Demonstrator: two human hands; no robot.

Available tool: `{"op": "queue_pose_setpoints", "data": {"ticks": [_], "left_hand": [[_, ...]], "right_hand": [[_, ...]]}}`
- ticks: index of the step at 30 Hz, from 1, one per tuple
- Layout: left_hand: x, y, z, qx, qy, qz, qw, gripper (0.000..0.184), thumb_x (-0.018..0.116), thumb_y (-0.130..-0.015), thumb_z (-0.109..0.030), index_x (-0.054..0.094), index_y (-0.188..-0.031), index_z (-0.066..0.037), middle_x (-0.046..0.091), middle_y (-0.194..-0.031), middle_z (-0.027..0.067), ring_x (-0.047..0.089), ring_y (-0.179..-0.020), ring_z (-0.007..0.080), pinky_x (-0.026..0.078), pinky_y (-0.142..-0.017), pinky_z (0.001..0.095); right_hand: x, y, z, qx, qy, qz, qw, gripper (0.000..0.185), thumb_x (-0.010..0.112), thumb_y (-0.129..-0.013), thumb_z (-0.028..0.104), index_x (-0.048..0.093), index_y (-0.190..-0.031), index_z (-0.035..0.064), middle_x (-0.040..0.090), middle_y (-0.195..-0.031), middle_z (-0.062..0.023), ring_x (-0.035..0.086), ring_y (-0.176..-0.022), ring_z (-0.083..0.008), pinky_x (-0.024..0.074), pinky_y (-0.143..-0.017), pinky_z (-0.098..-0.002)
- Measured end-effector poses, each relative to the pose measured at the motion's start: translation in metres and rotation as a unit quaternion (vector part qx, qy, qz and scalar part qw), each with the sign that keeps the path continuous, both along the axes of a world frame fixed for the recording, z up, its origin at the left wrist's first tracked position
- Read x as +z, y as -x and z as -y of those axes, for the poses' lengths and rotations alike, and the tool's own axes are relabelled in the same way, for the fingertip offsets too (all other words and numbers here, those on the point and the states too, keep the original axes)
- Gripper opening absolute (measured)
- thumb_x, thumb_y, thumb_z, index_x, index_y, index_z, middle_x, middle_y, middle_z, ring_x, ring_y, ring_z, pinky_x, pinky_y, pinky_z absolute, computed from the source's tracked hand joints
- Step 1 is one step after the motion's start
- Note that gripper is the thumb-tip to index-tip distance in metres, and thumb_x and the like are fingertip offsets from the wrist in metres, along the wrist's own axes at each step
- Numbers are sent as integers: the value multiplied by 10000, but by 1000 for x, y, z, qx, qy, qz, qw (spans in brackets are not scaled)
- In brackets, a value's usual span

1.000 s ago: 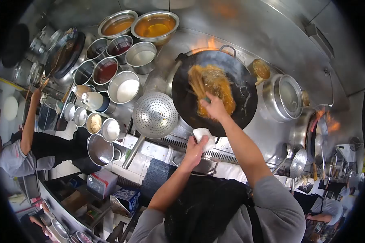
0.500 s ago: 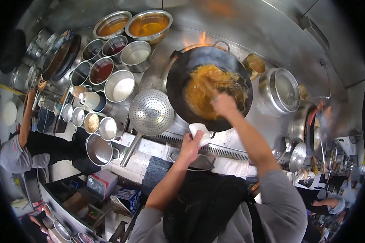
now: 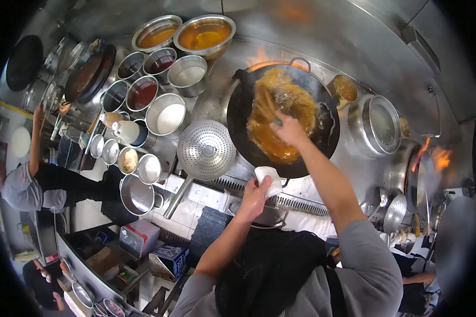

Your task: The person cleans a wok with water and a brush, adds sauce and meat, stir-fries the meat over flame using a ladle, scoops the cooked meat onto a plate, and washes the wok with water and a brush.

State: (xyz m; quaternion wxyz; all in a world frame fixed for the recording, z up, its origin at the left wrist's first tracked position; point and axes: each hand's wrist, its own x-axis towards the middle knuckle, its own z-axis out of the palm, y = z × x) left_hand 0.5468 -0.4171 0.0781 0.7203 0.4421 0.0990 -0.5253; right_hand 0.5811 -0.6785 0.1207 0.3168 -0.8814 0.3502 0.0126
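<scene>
A large black wok (image 3: 322,150) holds swirling brown liquid, with flames behind its far rim. Inside the wok, my right hand (image 3: 290,130) is closed round the end of a bamboo brush (image 3: 265,103), whose bristles reach into the liquid. My left hand (image 3: 255,196) grips a folded white cloth (image 3: 268,181) at the wok's near edge; the cloth hides whatever part of the rim lies under it. Left of the wok lies a perforated metal ladle (image 3: 206,149), its handle pointing toward the front edge.
Metal pots of sauces and powders (image 3: 166,113) and two bowls of orange liquid (image 3: 205,37) stand at the left. Right of the wok are a lidded pot (image 3: 380,124) and a second burner with flames (image 3: 440,157). A co-worker (image 3: 24,187) stands far left.
The brush has swept round in the wok and the liquid has changed shape. My left hand stays at the near rim with the cloth. A blurred dark round shape has appeared at the right.
</scene>
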Motion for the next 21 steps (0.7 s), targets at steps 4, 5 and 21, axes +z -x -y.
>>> {"op": "queue_pose_setpoints", "data": {"ticks": [4,5,21], "left_hand": [[6,2,4,19,-17,3,1000,416,683,-1026,-197,534,-1326,49,669,-1212,130,693,-1065,225,591,-906,399],[10,2,4,22,-13,-1,1000,426,688,-1023,-211,535,-1329,43,666,-1221,127,692,-1070,229,594,-913,407],[7,-1,-3,5,-18,-6,1000,447,702,-1013,-192,517,-1336,55,664,-1230,136,693,-1091,227,592,-919,411]], "right_hand": [[-4,42,-51,58,-70,59,994,641,725,-909,358,568,-1469,87,666,-1288,-277,651,-1186,-428,507,-1034,-471],[-3,64,-51,116,-81,72,987,648,730,-903,369,571,-1470,101,675,-1277,-270,655,-1178,-427,509,-1032,-467],[33,121,-31,134,171,-220,951,604,674,-945,342,456,-1484,176,645,-1157,-254,695,-1001,-455,582,-838,-547]]}}
